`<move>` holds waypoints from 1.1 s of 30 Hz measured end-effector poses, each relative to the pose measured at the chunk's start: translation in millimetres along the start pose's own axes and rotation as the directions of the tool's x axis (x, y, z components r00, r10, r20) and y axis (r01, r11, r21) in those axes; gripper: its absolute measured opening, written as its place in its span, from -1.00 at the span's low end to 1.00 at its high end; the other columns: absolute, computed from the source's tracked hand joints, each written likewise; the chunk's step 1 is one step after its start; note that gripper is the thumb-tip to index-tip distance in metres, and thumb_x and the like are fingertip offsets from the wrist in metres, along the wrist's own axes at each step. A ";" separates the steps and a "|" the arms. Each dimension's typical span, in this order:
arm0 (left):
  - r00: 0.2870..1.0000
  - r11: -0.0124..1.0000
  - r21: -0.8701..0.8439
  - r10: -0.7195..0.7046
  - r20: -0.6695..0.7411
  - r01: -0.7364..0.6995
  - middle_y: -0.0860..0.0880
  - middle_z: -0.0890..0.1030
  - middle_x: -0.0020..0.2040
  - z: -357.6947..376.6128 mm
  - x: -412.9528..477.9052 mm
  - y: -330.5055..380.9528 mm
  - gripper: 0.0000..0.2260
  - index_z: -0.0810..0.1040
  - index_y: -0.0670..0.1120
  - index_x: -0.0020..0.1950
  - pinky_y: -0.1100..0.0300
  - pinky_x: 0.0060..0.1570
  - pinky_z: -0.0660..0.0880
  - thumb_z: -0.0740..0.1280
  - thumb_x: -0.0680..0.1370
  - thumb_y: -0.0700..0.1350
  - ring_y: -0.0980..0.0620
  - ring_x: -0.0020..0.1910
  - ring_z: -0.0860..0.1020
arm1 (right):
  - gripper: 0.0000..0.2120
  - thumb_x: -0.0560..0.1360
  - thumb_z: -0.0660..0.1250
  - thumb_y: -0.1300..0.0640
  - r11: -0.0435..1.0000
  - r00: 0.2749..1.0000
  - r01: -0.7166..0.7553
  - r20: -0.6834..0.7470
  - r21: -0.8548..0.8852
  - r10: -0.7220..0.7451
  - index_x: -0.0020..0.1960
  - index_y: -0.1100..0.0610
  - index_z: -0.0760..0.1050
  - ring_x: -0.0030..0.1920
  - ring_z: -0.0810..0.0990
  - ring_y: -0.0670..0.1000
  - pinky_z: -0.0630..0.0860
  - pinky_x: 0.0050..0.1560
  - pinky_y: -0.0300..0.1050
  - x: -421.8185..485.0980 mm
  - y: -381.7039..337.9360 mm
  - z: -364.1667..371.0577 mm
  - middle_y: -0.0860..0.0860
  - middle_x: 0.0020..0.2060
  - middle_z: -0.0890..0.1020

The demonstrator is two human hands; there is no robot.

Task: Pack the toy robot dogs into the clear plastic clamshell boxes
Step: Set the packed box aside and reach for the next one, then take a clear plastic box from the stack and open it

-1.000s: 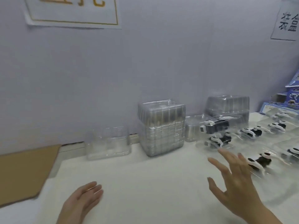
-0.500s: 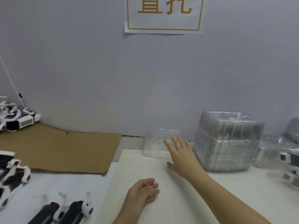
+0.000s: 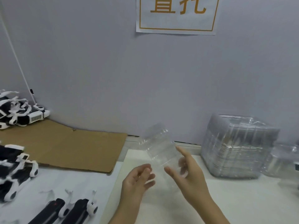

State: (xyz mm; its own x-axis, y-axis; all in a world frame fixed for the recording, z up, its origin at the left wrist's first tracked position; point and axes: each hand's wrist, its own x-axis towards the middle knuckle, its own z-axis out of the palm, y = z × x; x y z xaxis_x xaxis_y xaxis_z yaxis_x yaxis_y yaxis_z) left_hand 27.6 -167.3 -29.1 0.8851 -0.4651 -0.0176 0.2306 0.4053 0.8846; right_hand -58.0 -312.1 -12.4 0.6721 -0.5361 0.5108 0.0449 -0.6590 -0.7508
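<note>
Gripped by the right hand (image 3: pixel 189 173), up off the white table (image 3: pixel 234 199): a small clear plastic clamshell box (image 3: pixel 159 147), long side leaning up and left. Just beside it, the left hand (image 3: pixel 137 180), loose and empty. Nearer that hand, far left: black-and-white toy robot dogs (image 3: pixel 77 207).

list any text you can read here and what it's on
"托": large orange character on the paper sign; the character to its left is cut off by the frame's top edge, so it cannot be read with certainty.
Small mark on the cardboard: too small to read.
No other text is visible.
</note>
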 end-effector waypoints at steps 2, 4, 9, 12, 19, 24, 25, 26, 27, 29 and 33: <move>0.990 0.996 0.011 0.083 0.112 -0.084 -0.17 0.68 -0.14 7.2 -9.5 17.5 -0.78 0.71 -0.15 -0.08 0.16 -0.21 0.60 0.56 0.34 -0.09 -0.09 -0.23 0.65 | -0.36 0.22 0.43 -0.33 0.992 0.999 -0.038 0.006 0.121 0.037 0.27 -0.33 0.38 -0.19 0.51 -0.13 0.42 -0.14 -0.39 -15.4 -14.5 -8.8 -0.18 -0.19 0.51; 0.972 0.985 0.057 0.151 0.180 -0.164 -0.18 0.69 -0.17 14.5 -18.2 31.2 -0.80 0.72 -0.09 -0.07 0.19 -0.20 0.59 0.58 0.35 -0.09 -0.09 -0.26 0.65 | -0.36 0.18 0.45 -0.32 0.983 0.998 -0.060 0.036 0.174 0.055 0.24 -0.32 0.41 -0.25 0.50 -0.15 0.43 -0.18 -0.40 -24.3 -28.7 -16.3 -0.22 -0.18 0.52; 0.947 0.981 0.016 0.183 0.265 -0.194 -0.20 0.70 -0.12 26.3 -34.8 53.2 -0.62 0.74 -0.05 -0.06 0.20 -0.24 0.59 0.58 0.25 0.15 -0.07 -0.24 0.67 | -0.45 0.13 0.49 -0.28 0.954 0.993 -0.115 0.058 0.277 0.103 0.11 -0.38 0.48 -0.32 0.50 -0.18 0.48 -0.21 -0.36 -27.4 -51.6 -33.1 -0.21 -0.18 0.55; 0.939 0.980 0.000 0.192 0.285 -0.200 -0.19 0.70 -0.11 27.5 -39.1 59.6 -0.63 0.74 -0.06 -0.05 0.19 -0.23 0.60 0.55 0.29 0.15 -0.08 -0.21 0.68 | -0.47 0.13 0.50 -0.24 0.935 0.992 -0.123 0.054 0.332 0.111 0.08 -0.35 0.50 -0.35 0.51 -0.19 0.47 -0.26 -0.37 -26.3 -58.6 -38.6 -0.20 -0.15 0.59; 0.957 0.966 0.081 0.228 0.179 -0.245 -0.18 0.70 -0.23 28.3 -39.6 60.8 -0.85 0.74 -0.05 -0.17 0.22 -0.32 0.59 0.44 0.32 -0.07 -0.05 -0.32 0.67 | -0.43 0.14 0.50 -0.20 0.929 0.987 -0.141 -0.018 0.343 0.157 0.14 -0.27 0.49 -0.39 0.44 -0.17 0.45 -0.30 -0.37 -21.5 -59.3 -45.2 -0.18 -0.20 0.56; 0.958 0.968 0.053 0.235 0.165 -0.247 -0.16 0.68 -0.31 26.1 -36.5 59.7 -0.82 0.73 -0.08 -0.23 0.22 -0.34 0.57 0.50 0.23 -0.04 -0.02 -0.39 0.63 | -0.28 0.07 0.53 -0.40 0.953 0.985 -0.166 -0.002 0.254 0.172 0.18 -0.38 0.40 -0.33 0.51 -0.16 0.47 -0.25 -0.28 -24.7 -63.7 -44.3 -0.24 -0.13 0.53; 0.957 0.967 0.056 0.234 0.172 -0.247 -0.15 0.68 -0.31 26.2 -36.4 58.7 -0.80 0.73 -0.08 -0.23 0.21 -0.32 0.57 0.51 0.22 -0.03 -0.02 -0.39 0.63 | -0.16 -0.03 0.51 -0.49 0.966 0.984 -0.176 0.023 0.191 0.175 0.21 -0.41 0.35 -0.29 0.53 -0.17 0.48 -0.22 -0.25 -27.1 -64.9 -42.5 -0.29 -0.10 0.50; 0.956 0.967 0.061 0.232 0.180 -0.246 -0.15 0.68 -0.30 26.0 -36.4 57.9 -0.79 0.73 -0.08 -0.22 0.21 -0.31 0.58 0.52 0.21 -0.01 -0.03 -0.38 0.64 | -0.04 -0.13 0.46 -0.56 0.975 0.982 -0.187 0.044 0.124 0.183 0.24 -0.43 0.30 -0.24 0.53 -0.19 0.49 -0.21 -0.22 -29.8 -66.6 -40.4 -0.34 -0.08 0.46; 0.954 0.967 0.065 0.230 0.190 -0.246 -0.15 0.68 -0.29 25.6 -36.2 57.3 -0.78 0.73 -0.07 -0.21 0.21 -0.29 0.58 0.52 0.22 0.00 -0.03 -0.37 0.65 | 0.02 -0.18 0.42 -0.59 0.978 0.980 -0.192 0.059 0.076 0.188 0.25 -0.45 0.25 -0.21 0.52 -0.22 0.50 -0.19 -0.20 -31.7 -67.6 -37.7 -0.38 -0.08 0.44; 0.952 0.967 0.068 0.225 0.206 -0.244 -0.14 0.69 -0.27 24.4 -35.0 56.4 -0.78 0.73 -0.06 -0.20 0.23 -0.27 0.59 0.51 0.23 0.01 -0.03 -0.34 0.66 | 0.00 -0.17 0.44 -0.55 0.978 0.979 -0.198 0.053 0.069 0.195 0.25 -0.46 0.24 -0.23 0.51 -0.24 0.50 -0.19 -0.19 -32.5 -67.4 -34.9 -0.39 -0.10 0.43; 0.950 0.969 0.063 0.218 0.222 -0.237 -0.14 0.70 -0.26 24.2 -33.9 57.6 -0.80 0.73 -0.04 -0.21 0.23 -0.27 0.59 0.49 0.25 0.01 -0.04 -0.31 0.67 | -0.09 -0.13 0.51 -0.45 0.970 0.979 -0.197 -0.016 0.140 0.201 0.20 -0.44 0.32 -0.31 0.50 -0.20 0.47 -0.21 -0.23 -26.3 -64.6 -39.5 -0.25 -0.14 0.49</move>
State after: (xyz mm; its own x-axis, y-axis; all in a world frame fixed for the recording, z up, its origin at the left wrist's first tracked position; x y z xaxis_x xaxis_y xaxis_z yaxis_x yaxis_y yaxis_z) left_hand 1.0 -147.3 33.7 0.8019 -0.5282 0.2793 -0.0118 0.4534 0.8912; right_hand -107.8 -276.3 39.2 0.6552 -0.6664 0.3559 0.0149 -0.4596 -0.8880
